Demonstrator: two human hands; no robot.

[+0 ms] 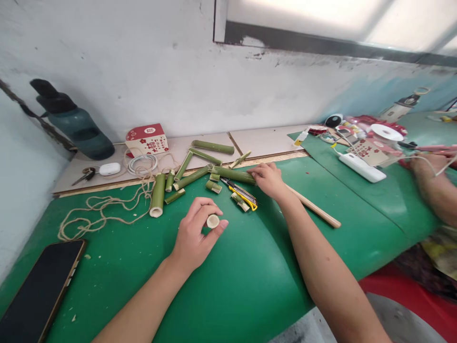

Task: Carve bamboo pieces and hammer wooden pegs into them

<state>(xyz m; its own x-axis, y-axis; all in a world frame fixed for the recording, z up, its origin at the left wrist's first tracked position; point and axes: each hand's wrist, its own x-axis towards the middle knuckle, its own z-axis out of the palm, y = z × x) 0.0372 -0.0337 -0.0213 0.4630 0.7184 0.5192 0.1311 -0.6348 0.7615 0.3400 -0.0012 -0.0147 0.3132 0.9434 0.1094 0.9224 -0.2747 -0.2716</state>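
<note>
At the far left a dark phone (39,286) lies face up on the green mat (250,286). Behind it, a dark teal water bottle (76,126) stands against the wall. A loose tangle of twine (103,209) runs across the mat toward a thick bamboo tube (157,195), which lies end-on to me. A white earbud case (109,168), a coil of white cable (143,164) and a red-and-white carton (147,139) sit on the pale board behind.

The left hand (194,236) rests on the mat near the middle. It pinches a short bamboo ring (213,221), with the thumb on the near side and the fingertips curled around the far side. The ring sits right at the tips, clear of the palm, and its pale cut end is turned upward.

Just beyond it, more cut bamboo pieces lie scattered. A yellow utility knife (243,193) lies between the two hands.

The right hand (269,180) lies palm down on the right end of a long bamboo stalk (232,175). Its fingers are held close together and bent over the stalk. Whether they actually grip it I cannot tell. A plain wooden stick (314,207) slants out from under that wrist toward the right.

Farther right a white power strip (362,166) lies on the mat. At the edge another person's forearm (432,188) rests beside a clutter of small red-and-white goods.
</note>
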